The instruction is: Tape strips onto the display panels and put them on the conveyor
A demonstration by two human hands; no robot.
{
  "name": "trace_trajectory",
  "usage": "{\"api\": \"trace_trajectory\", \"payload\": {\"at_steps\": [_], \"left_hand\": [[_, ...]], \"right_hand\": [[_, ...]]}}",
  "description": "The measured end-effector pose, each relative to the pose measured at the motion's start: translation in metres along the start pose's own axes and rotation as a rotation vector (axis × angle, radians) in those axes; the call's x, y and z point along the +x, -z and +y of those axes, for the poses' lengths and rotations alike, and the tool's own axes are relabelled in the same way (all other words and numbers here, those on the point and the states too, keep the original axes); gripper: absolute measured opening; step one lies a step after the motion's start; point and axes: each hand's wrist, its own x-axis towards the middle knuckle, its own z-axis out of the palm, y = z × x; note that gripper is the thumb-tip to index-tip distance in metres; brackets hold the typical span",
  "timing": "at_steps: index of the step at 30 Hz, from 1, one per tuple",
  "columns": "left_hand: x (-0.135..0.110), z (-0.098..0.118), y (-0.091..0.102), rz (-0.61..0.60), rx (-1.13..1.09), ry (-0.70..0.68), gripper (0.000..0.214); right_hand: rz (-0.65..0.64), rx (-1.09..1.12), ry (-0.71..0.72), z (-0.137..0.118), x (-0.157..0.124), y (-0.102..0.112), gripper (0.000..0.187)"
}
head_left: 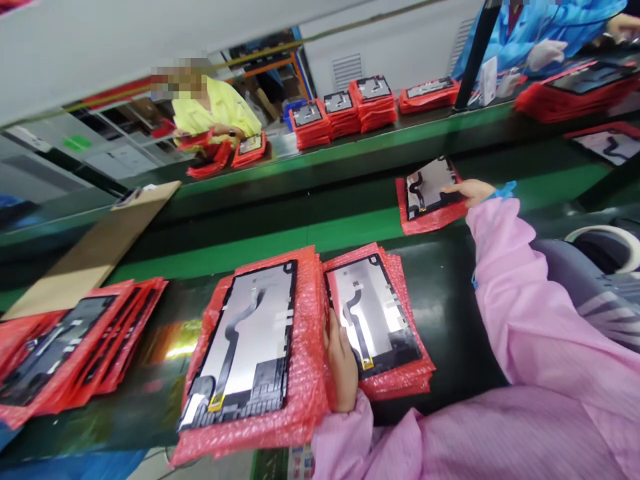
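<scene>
My right hand [473, 192] reaches out over the green belt. It grips the right edge of a display panel [433, 187] that lies on a red bubble-wrap sheet [431, 220], with the thumb on top of the panel. My left hand [343, 363] stands with its fingers stretched out along the right side of a stack of red bubble wrap [306, 333]. On top of that stack lies a large display panel [267, 300] with a dark ribbon cable. Just right of my left hand is a second stack, topped by another display panel [375, 310].
More wrapped panels [65, 340] lie fanned at the left, near a brown board [95, 243]. Wrapped stacks [375, 110] line the far shelf. A worker in yellow [215, 110] and one in blue [545, 33] are across the line. A dark post [475, 60] stands at right.
</scene>
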Motion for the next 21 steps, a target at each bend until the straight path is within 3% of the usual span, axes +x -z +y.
{"api": "trace_trajectory", "payload": {"at_steps": [4,6,9,12,16,19,21], "left_hand": [[-0.003,0.009,0.007,-0.036,0.02,-0.044,0.06],[-0.014,0.02,0.012,-0.028,0.046,-0.11,0.059],[-0.041,0.041,0.009,-0.064,0.047,-0.288,0.053],[-0.072,0.061,-0.016,-0.224,0.016,-0.525,0.045],[-0.101,0.07,-0.078,-0.525,0.098,-0.736,0.046],[-0.113,0.067,-0.11,-0.599,0.26,-0.708,0.049],[-0.118,0.065,-0.117,-0.581,0.339,-0.671,0.05]], "right_hand": [[-0.005,0.114,-0.301,-0.015,-0.064,0.024,0.012],[-0.051,0.185,-0.308,-0.017,-0.116,0.046,0.007],[-0.099,0.263,-0.346,-0.006,-0.201,0.079,0.019],[-0.092,0.294,-0.406,0.02,-0.263,0.099,0.026],[-0.124,0.26,-0.425,0.063,-0.292,0.111,0.025],[0.036,0.01,-0.292,0.085,-0.309,0.121,0.019],[0.241,-0.216,-0.151,0.094,-0.331,0.128,0.017]]}}
